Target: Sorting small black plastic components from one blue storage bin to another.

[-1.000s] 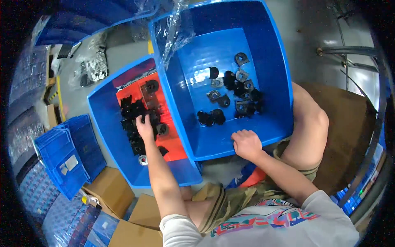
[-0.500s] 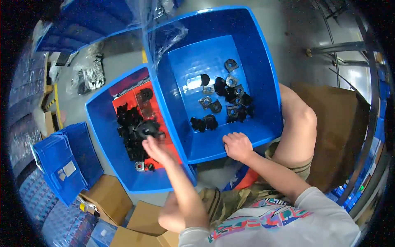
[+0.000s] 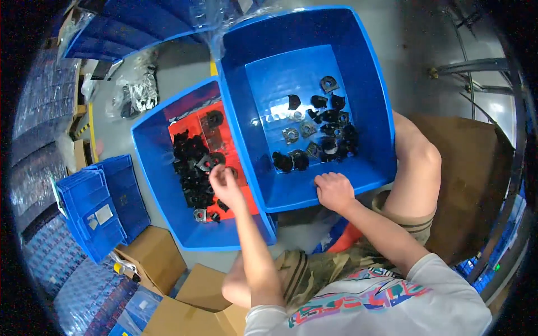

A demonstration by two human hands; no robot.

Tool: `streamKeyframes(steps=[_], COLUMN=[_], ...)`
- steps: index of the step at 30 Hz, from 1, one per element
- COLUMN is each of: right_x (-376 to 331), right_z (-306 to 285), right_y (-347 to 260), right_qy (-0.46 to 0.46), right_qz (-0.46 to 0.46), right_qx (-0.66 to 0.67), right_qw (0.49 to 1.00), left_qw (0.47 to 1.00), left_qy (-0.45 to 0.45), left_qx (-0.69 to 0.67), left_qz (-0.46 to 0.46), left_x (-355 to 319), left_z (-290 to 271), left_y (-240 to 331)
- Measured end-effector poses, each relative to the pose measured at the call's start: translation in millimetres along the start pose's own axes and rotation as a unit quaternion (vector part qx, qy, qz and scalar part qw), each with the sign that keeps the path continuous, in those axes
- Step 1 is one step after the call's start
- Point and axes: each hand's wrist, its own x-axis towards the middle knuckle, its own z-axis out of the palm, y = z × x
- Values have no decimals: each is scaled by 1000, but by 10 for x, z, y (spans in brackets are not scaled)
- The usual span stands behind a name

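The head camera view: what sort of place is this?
Probably a warehouse or factory workroom, judging by the large blue bins holding small dark parts, the cardboard boxes nearby, and the plastic-wrapped stacks along the left.

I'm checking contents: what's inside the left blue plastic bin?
Small, mostly black parts heaped on a flat red surface. The heap and left hand hide what lies beneath.

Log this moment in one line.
left hand: over left bin, by dark parts, grip unclear | right hand: on near rim of right bin | right bin: scattered parts inside
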Motion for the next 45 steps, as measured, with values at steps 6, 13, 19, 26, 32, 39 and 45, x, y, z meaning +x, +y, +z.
streamKeyframes(steps=[6, 13, 19, 26, 32, 39, 45], right_x=[31, 14, 29, -13, -6, -49, -25], right_z=[-16, -6, 21, -9, -4, 30, 35], right_y=[-76, -19, -85, -12, -51, -51, -20], right_qy=[-15, -7, -6, -9, -19, 5, 38], right_qz=[2, -6, -3, 8, 10, 6, 0], right_qx=[6, 0, 6, -4, 12, 18, 18], right_qw=[1000, 1000, 1000, 1000, 1000, 1000, 999], left_qw=[895, 814, 842, 807, 872, 935, 990], left_qy=[-126, -218, -215, -176, -144, -87, 121], left_qx=[419, 538, 493, 561, 457, 342, 47], left_qz=[90, 13, 48, -63, -101, 30, 60], left_x=[445, 673, 557, 187, -234, -290, -32], left_z=[-436, -194, -200, -151, -391, -500, -309], left_y=[-948, -896, -1069, -890, -1374, -1288, 171])
